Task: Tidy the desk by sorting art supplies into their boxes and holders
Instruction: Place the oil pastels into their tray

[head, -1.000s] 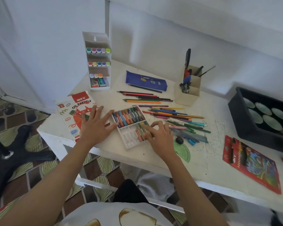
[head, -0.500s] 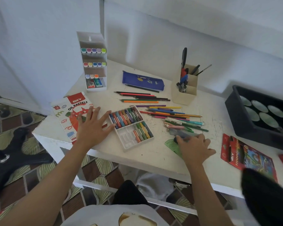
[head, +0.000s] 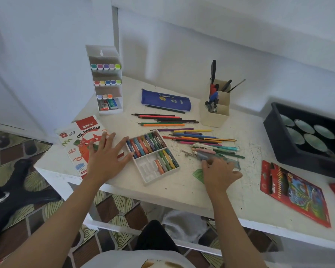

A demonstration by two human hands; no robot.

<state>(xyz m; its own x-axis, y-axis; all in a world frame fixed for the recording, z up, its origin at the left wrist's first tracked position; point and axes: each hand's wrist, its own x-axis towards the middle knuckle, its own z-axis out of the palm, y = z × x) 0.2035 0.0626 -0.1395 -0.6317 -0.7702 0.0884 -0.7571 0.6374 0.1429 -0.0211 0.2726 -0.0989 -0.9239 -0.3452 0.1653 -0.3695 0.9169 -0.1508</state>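
Note:
A white tray (head: pixel 149 180) of oil pastels (head: pixel 145 145) lies near the desk's front edge. My left hand (head: pixel 106 157) rests flat with fingers spread on the oil pastels box lid (head: pixel 75 138), touching the tray's left side. My right hand (head: pixel 220 172) is curled down over a green protractor (head: pixel 198 174) and a clear ruler (head: pixel 232 161), fingertips at the near end of the loose coloured pencils and pens (head: pixel 193 135). What lies under its palm is hidden. More pencils (head: pixel 162 119) lie further back.
A white marker rack (head: pixel 106 78) stands back left, a blue pencil case (head: pixel 165 100) and a beige pen holder (head: pixel 214 117) at the back. A black tray (head: pixel 278 144) and a red pencil box (head: pixel 294 192) sit right. A chair base stands on the floor, left.
My right hand left the pastel tray and moved right onto the ruler and protractor, covering the small dark eraser and blue sharpener there. The left hand stayed on the lid.

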